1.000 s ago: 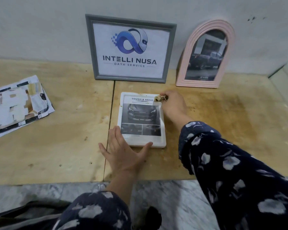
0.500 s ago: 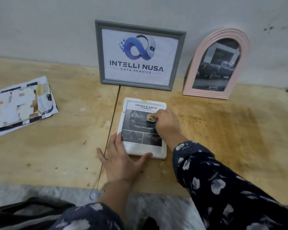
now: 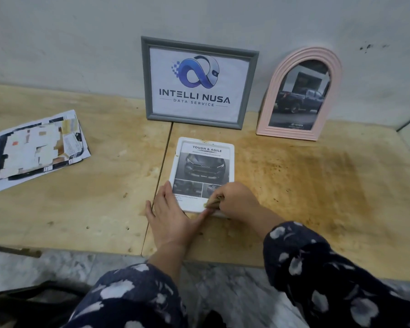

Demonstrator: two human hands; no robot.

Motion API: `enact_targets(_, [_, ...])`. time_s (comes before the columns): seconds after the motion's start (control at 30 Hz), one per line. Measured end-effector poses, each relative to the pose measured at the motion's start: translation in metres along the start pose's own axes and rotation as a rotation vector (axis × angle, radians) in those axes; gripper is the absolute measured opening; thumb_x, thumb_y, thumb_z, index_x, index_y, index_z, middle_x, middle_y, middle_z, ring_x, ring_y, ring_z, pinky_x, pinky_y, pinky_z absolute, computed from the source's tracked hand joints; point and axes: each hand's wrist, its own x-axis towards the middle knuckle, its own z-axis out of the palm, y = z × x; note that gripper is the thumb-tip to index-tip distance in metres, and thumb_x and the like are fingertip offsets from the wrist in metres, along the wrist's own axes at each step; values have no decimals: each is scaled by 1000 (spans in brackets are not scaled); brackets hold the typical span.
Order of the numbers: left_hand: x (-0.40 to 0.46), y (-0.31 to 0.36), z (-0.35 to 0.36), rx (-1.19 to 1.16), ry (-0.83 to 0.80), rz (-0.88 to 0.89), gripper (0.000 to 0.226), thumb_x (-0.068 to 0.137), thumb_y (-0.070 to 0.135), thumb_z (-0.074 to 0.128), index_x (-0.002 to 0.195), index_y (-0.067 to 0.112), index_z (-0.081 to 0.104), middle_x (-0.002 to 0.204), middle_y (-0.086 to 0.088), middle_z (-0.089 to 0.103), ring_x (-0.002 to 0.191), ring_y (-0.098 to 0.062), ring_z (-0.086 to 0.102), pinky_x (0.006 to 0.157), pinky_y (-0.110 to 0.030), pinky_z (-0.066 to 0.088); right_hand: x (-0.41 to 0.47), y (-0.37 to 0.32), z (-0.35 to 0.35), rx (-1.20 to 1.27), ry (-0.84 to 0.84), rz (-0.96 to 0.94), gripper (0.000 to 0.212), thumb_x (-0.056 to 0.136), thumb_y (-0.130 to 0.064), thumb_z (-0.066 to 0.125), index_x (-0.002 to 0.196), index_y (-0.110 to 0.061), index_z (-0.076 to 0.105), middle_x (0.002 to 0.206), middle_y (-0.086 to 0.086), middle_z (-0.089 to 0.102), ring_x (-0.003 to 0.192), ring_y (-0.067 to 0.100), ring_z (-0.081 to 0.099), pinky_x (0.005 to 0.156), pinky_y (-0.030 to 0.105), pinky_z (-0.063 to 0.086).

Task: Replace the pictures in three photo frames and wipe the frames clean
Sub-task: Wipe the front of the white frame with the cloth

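**Third frame under the cloth, wipe reaching its near edge**

The plywood tabletop (image 3: 317,185) is carrying all three frames, and each is already showing a printed picture — so the swapping appears to be finished and the wiping looks like the stage in hand. The grey frame (image 3: 145,79) with the Intelli Nusa logo is leaning against the wall, and the pink arched frame (image 3: 277,91) with its dark pickup photo is standing just beside it to the right; whether those two are wiped already cannot be told. To the far left, well apart, a pile of cut-up printed sheets (image 3: 33,150) is lying flat.

The white frame (image 3: 179,159) with the "Tough & Agile" car advert is lying face up near the table's front edge. The left hand (image 3: 168,218) is resting flat with fingers straight, pressing the frame's near left corner and holding it steady. The right hand (image 3: 237,200) is pinching a small folded tan cloth (image 3: 213,202) and rubbing it along the frame's bottom right corner.

Compared with half a second earlier, the cloth is sitting lower — it was on the middle of the glass and is now at the bottom border. The left hand is unchanged in its place.
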Motion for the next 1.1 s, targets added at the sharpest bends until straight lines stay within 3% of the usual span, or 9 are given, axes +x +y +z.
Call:
enact_targets(0.07, [1, 1, -1, 8, -20, -8, 129, 54, 97, 27, 151, 14, 10, 153, -4, 26, 143, -17, 19, 118, -45, 3, 22, -6, -17, 59, 81, 73, 15, 85, -18, 65, 81, -31, 73, 77, -15, 63, 79, 10, 59, 70, 22, 45])
enact_targets(0.17, [3, 1, 0, 19, -46, -25, 131, 53, 98, 27, 152, 17, 2, 156, -2, 19, 144, -15, 12, 119, -44, -2, 61, -18, -32, 97, 399, 100, 28, 88, -9, 56, 101, -26, 73, 97, -4, 71, 84, 18, 65, 75, 31, 55])
enact_targets(0.23, [3, 2, -1, 31, -54, -25, 130, 54, 98, 29, 152, 17, 0, 157, 0, 15, 145, -14, 9, 119, -43, -4, 78, -25, -34, 43, 463, 79, 35, 88, -2, 49, 107, -21, 72, 102, 4, 70, 88, 25, 65, 77, 33, 54])
enact_targets(0.4, [3, 2, 1, 28, -13, -10, 128, 56, 97, 36, 152, 17, 9, 155, 3, 21, 143, -12, 14, 120, -42, -1, 109, -21, -10, -161, 364, 40, 37, 85, 0, 46, 107, -16, 71, 104, 6, 63, 100, 26, 61, 74, 26, 43])
enact_targets(0.53, [4, 0, 2, 45, -18, -11, 128, 55, 98, 33, 152, 17, 12, 152, 2, 25, 142, -13, 18, 120, -43, 3, 103, -13, -8, -122, 294, 4, 43, 85, 3, 47, 115, -19, 69, 113, 5, 62, 107, 26, 57, 87, 31, 46])
enact_targets(0.73, [4, 2, 0, 3, -36, -24, 126, 55, 95, 36, 151, 19, 9, 152, 1, 23, 142, -13, 17, 119, -43, -1, 60, -13, 6, -87, 186, -89, 28, 91, -10, 54, 110, -18, 72, 106, 4, 69, 100, 26, 61, 75, 26, 41])
enact_targets(0.97, [4, -1, 4, -60, -20, -15, 121, 56, 92, 39, 150, 19, 11, 151, 1, 25, 142, -14, 20, 119, -46, 4, 30, -26, 10, -125, -40, -47, 29, 89, -9, 53, 105, -22, 73, 105, 0, 69, 95, 21, 62, 70, 25, 43])
enact_targets(1.03, [2, -3, 3, -53, -61, 3, 121, 59, 92, 38, 151, 19, 7, 154, 1, 20, 144, -14, 15, 119, -45, 1, 23, -33, 7, -154, -50, -12, 32, 88, -5, 51, 105, -20, 74, 103, 4, 70, 85, 23, 60, 65, 26, 41])
enact_targets(1.1, [6, -7, 0, -51, -105, 40, 117, 67, 88, 41, 152, 18, 3, 156, -1, 18, 144, -16, 14, 119, -43, 2, 21, -38, 5, -158, -18, 26, 36, 86, -2, 50, 109, -19, 73, 106, 7, 70, 88, 25, 63, 67, 26, 42])
